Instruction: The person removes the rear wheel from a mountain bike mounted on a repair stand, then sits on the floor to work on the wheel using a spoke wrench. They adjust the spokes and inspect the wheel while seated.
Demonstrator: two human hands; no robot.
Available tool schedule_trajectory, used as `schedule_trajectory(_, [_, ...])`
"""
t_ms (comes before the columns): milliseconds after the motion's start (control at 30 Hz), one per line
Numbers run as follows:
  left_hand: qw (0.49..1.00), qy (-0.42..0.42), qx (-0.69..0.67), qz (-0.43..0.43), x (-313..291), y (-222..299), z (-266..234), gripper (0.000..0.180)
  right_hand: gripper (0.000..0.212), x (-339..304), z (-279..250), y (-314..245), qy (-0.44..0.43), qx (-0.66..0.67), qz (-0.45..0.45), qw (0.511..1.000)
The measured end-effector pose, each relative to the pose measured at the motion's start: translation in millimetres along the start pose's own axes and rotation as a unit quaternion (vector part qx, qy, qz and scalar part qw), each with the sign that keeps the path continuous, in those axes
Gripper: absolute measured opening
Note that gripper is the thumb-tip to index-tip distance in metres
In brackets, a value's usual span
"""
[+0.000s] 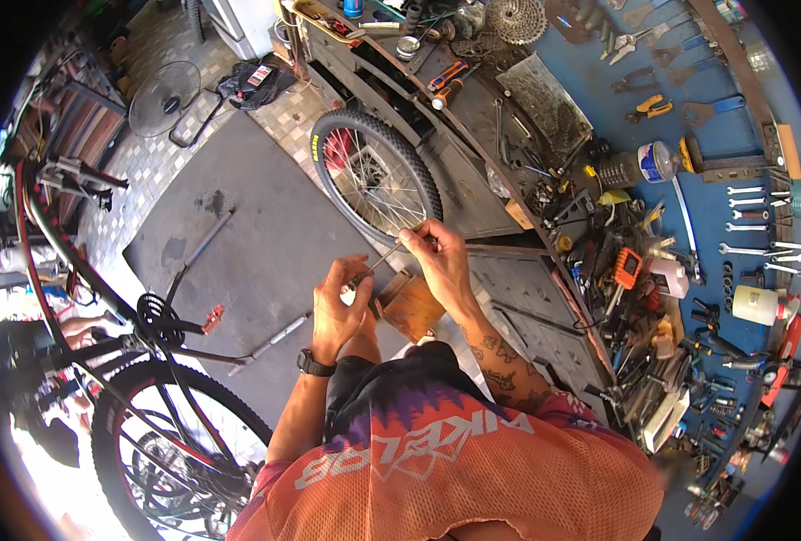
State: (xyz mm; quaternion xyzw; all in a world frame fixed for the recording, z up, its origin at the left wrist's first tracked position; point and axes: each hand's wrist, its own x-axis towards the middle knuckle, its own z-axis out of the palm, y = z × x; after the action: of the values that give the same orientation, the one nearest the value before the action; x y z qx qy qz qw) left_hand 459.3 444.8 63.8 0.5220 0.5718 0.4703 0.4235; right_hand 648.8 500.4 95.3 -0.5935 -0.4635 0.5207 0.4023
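A thin metal rod (383, 261) spans the gap between my two hands, in front of my body. My left hand (339, 307), with a dark watch on the wrist, has its fingers curled round the lower end, where a small pale part shows. At the upper end my right hand (439, 263) pinches the rod between thumb and fingers. The rod's exact kind is too small to make out. Just beyond my right hand a bicycle wheel (430, 185) with a knobby tyre leans against the dark workbench.
A bicycle (134, 338) stands at my left. The dark workbench (473, 194) on the right carries screwdrivers (448, 83), a cassette (516, 20) and many loose tools. Wrenches (747, 215) hang on the blue wall. A grey mat (211, 194) covers the floor, near a wooden block (411, 308).
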Motion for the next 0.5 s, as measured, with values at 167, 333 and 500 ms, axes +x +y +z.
schedule_trajectory(167, [0.970, -0.122, -0.164, -0.129, 28.6, -16.0, -25.7, 0.022, 0.024, 32.2, 18.5, -1.9, 0.012, 0.007, -0.016, 1.000])
schedule_trajectory(333, [0.950, -0.187, -0.157, -0.192, 44.0, -27.8, -37.4, 0.024, 0.027, 47.2, 21.2, 19.4, 0.002, -0.002, -0.023, 1.000])
schedule_trajectory(500, [0.974, -0.078, -0.080, -0.197, 48.2, -49.8, -64.1, 0.024, 0.019, 126.9, -19.2, 64.1, 0.063, -0.112, -0.050, 0.990])
